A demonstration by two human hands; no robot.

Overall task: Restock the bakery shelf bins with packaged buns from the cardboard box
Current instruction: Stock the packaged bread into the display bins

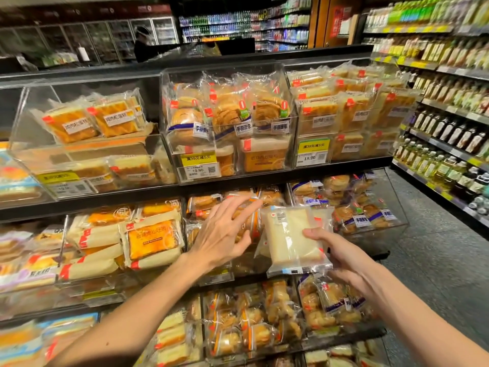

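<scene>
My right hand grips a pale sliced-bread packet in clear wrap, holding it upright in front of the middle-shelf bin. My left hand reaches toward that bin with fingers spread and straight, touching the packaged buns inside it, just left of the held packet. No cardboard box is in view.
Clear acrylic bins of packaged bread fill three shelf tiers; price tags hang on the upper bins. The top-left bin holds few packets. An aisle floor and a bottle shelf lie to the right. A person stands far behind the shelf.
</scene>
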